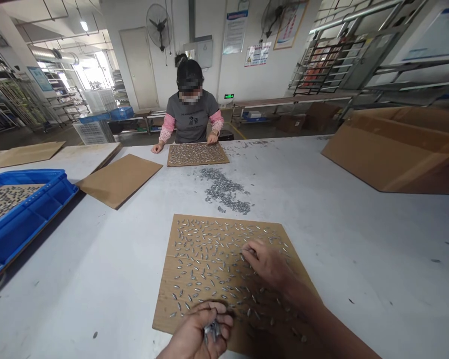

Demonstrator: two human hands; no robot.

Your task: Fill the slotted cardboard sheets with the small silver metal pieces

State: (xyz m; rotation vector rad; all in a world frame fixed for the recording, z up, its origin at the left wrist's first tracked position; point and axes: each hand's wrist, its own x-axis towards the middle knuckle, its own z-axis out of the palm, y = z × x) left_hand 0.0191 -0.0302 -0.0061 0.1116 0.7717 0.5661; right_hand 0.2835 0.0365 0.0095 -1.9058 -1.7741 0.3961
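A flat cardboard sheet (164, 299) lies before me, scattered with many small silvery, pointed metal pieces (205, 286). Over its near edge, my left hand (204, 329) is cupped palm up, its fingers curled round several of these metal pieces. My right hand (265, 262) reaches across the right half of the sheet, thumb and forefinger pinched together low over the pieces. Whatever sits between those fingertips is too small to make out. Just beyond the sheet's far edge spreads a loose heap of the same metal pieces (224, 189) on the white table (108, 279).
Across the table a person (192, 114) has both hands at another piece-covered cardboard sheet (198, 163). A blue plastic crate (33, 224) with similar pieces stands left. Near it lies a plain cardboard sheet (121, 179). A large cardboard box (389, 154) sits at the far right.
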